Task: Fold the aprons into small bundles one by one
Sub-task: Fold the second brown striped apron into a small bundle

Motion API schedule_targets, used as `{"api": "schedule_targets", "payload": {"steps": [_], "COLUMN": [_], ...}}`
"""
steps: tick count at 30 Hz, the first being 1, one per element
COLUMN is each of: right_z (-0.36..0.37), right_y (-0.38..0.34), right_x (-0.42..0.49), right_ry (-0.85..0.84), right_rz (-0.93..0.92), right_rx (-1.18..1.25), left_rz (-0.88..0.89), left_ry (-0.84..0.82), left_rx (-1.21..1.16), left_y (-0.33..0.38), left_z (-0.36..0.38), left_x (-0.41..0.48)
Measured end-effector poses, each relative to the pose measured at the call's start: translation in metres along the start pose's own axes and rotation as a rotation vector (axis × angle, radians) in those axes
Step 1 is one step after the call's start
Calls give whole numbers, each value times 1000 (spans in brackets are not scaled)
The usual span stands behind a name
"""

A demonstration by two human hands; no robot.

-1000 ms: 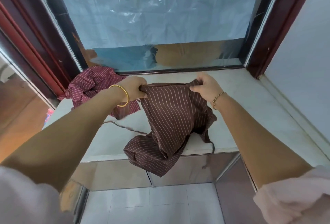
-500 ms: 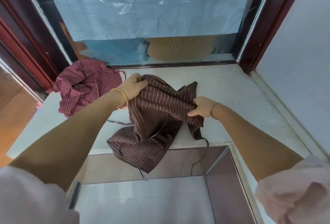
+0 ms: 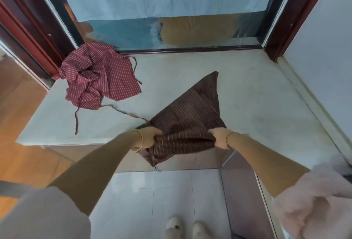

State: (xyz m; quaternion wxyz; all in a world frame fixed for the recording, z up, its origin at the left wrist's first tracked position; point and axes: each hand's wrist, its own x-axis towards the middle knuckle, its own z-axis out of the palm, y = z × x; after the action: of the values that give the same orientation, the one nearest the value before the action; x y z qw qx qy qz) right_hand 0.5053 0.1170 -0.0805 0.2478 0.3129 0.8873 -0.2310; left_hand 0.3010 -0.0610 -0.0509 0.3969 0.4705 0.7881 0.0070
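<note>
A dark brown striped apron [image 3: 192, 113] lies stretched over the front of the pale stone ledge [image 3: 247, 90], its far corner pointing toward the window. My left hand [image 3: 151, 136] grips its near left edge at the ledge's front. My right hand [image 3: 219, 137] grips the near right edge. Bunched cloth sags between the two hands and hangs a little over the edge. One thin tie trails left from the apron. A crumpled red striped apron [image 3: 101, 78] sits at the ledge's back left, its ties loose.
A window with a dark red frame [image 3: 190, 49] closes off the back of the ledge. A white wall [image 3: 323, 48] rises on the right. Below the ledge are a tiled floor [image 3: 162, 196] and my feet [image 3: 184, 227]. A wooden floor lies to the left.
Both hands have pulled back to the ledge's front edge, and the brown apron has been flung forward and spread flatter on the ledge. The view has tilted downward.
</note>
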Motion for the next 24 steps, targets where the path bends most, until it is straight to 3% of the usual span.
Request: {"api": "schedule_targets", "payload": {"steps": [2,3,5,6,8,10,12,14,16,18,19,20,21,22,23,24], "right_z": [47,65,78,78,63,45,29,16,9,4,5,13,25,40,57,74], "right_y": [-1,-4,-8,-10,-12,-12,-11,-14,-16,-18,-19,-16,-14,-15,-16,-12], "right_x": [-9,-15,-19,-17,-11,-9,-7,-8,-8,-13,-18,-20,-21,-24,-26,-27], "right_ry": [-398,-567,-742,-724,-491,-157,4,122,331,704,890,957,799,440,-2,-299], "right_rz": [133,155,165,180,150,98,63,45,43,88,69,48,22,16,23,42], "right_rx": [20,17,59,135,224,162,177,176,166,163,177,146,44,-85,-187,-247], "left_rz": [-177,-204,-202,-191,-202,-225,-221,-163,-55,84,138,149,124,69,-12,-93], "left_ry": [-515,-672,-706,-640,-470,-266,-127,72,462,843,948,881,639,283,-64,-310], "left_rx": [335,538,727,709,552,171,-91,11,188,189,225,323,468,578,575,490], "left_y": [-4,-6,-10,-12,-14,-17,-14,-14,-17,-17,-18,-18,-19,-18,-18,-21], "left_z": [47,65,77,75,59,39,25,16,15,14,17,20,29,41,52,63], "left_x": [0,0,-3,-5,-7,-5,-6,-3,2,5,4,2,1,-3,-8,-11]}}
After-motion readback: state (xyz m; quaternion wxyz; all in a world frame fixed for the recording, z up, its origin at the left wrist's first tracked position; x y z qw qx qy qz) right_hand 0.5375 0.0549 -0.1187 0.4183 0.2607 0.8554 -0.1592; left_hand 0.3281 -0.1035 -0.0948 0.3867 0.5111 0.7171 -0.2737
